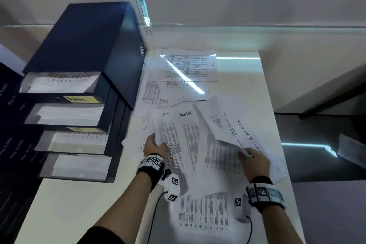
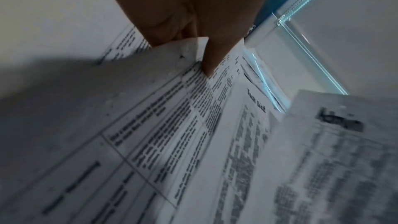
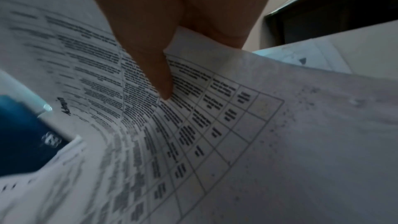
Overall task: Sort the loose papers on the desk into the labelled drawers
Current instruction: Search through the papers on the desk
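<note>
The left hand (image 1: 153, 145) pinches the left edge of a printed sheet marked "HR" (image 1: 170, 140); in the left wrist view the thumb (image 2: 217, 48) lies on top of that sheet's (image 2: 172, 117) corner, with the other fingers under it. The right hand (image 1: 255, 161) pinches the near corner of a second sheet (image 1: 219, 150), a table-printed page curled up off the pile; in the right wrist view a finger (image 3: 155, 67) presses on its gridded face (image 3: 204, 125). Both sheets have their long axis running away from the person toward the wall, the headings at the far end.

Between them lies a page headed, as best the blur allows, "Task List" (image 1: 188, 125). More loose papers (image 1: 188, 65) are spread flat on the white counter (image 1: 247, 89) farther back, and one page (image 1: 204, 216) lies near the front edge between the wrists.

At the left of the counter stands a dark blue drawer unit (image 1: 85, 45), its four drawers (image 1: 65, 117) pulled out stepwise, each with paper inside; yellow labels (image 1: 83, 99) sit on two fronts, their writing unreadable.
</note>
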A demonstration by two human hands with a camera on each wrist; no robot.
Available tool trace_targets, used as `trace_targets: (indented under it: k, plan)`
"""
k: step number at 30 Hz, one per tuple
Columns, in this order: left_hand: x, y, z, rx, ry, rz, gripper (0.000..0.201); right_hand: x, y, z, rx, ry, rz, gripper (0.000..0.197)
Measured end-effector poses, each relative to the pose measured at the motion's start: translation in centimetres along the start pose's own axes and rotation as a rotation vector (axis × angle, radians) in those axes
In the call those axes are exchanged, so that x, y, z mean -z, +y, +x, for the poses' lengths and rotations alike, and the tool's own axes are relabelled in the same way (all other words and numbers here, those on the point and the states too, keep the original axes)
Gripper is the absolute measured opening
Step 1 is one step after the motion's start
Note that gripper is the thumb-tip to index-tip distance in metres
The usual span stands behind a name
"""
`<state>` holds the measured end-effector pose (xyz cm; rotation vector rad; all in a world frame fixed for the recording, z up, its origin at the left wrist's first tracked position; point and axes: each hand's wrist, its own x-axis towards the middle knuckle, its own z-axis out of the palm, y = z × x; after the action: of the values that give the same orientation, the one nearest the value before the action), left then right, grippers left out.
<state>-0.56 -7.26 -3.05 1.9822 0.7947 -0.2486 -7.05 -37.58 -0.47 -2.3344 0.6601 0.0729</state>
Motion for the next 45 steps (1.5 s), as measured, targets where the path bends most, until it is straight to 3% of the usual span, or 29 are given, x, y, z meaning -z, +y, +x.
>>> trace_targets:
  k: [3, 5, 7, 9, 12, 14, 16, 18, 21, 25, 30, 34, 37, 39, 41, 45]
  plan:
    - [0.8, 1.2, 0.2, 0.002, 0.018, 0.185, 0.076, 1.7, -3.5, -0.9, 0.175, 0.1, 0.109, 0.012]
    - [1.6, 2.8, -0.6, -0.17, 0.025, 0.154, 0.075, 2.2, -6.5, -2.2, 0.224, 0.071, 0.218, 0.01]
    - [3.3, 4.7, -2.0, -0.285, -0.17, -0.039, 0.081, 2.3, -9.0, -3.5, 0.237, 0.003, 0.327, 0.012]
    - [5.6, 5.9, -2.7, -0.298, -0.358, -0.175, 0.098, 1.9, -11.4, -4.8, 0.288, -0.098, 0.389, 0.009]
    - [10.4, 6.4, -2.0, -0.272, -0.467, -0.232, 0.107, 1.2, -15.1, -7.1, 0.376, -0.217, 0.481, 0.004]
    - [14.4, 6.1, -1.6, -0.248, -0.517, -0.196, 0.09, 0.5, -17.4, -8.2, 0.417, -0.219, 0.519, 0.005]
    - [18.4, 5.5, -1.5, -0.287, -0.566, -0.145, 0.053, -0.4, -19.9, -9.3, 0.416, -0.207, 0.574, 0.017]
    - [22.3, 5.2, -1.8, -0.31, -0.597, -0.154, 0.041, -1.3, -22.7, -10.4, 0.401, -0.247, 0.663, 0.03]
    - [28.7, 5.3, -2.7, -0.286, -0.599, -0.245, 0.029, -2.9, -28.0, -12.5, 0.358, -0.406, 0.83, 0.038]
    - [36.3, 4.2, -1.4, -0.12, -0.502, -0.536, 0.042, -6.3, -34.2, -15.1, 0.371, -0.568, 0.912, 0.057]
    - [42.5, 2.6, 0.7, 0.025, -0.528, -0.76, 0.041, -10.5, -38.6, -18.3, 0.315, -0.716, 0.957, 0.064]
    - [44.4, 2.5, 1.9, 0.032, -0.534, -0.879, 0.039, -11.9, -41.0, -18.6, 0.202, -0.801, 0.996, 0.046]
    - [45.0, 2.7, 2.3, -0.003, -0.597, -0.835, 0.036, -13.0, -42.5, -17.1, 0.076, -0.642, 0.963, 0.031]
    - [44.8, 2.8, 3.2, -0.075, -0.582, -0.761, 0.035, -13.4, -43.1, -16.0, 0.035, -0.576, 0.957, 0.045]
    - [44.8, 3.0, 4.3, -0.129, -0.484, -0.724, 0.043, -13.2, -43.3, -15.5, 0.061, -0.577, 0.93, 0.048]
    - [44.9, 4.5, 5.4, -0.229, -0.357, -0.722, 0.039, -12.3, -42.9, -16.0, 0.157, -0.723, 0.729, 0.038]
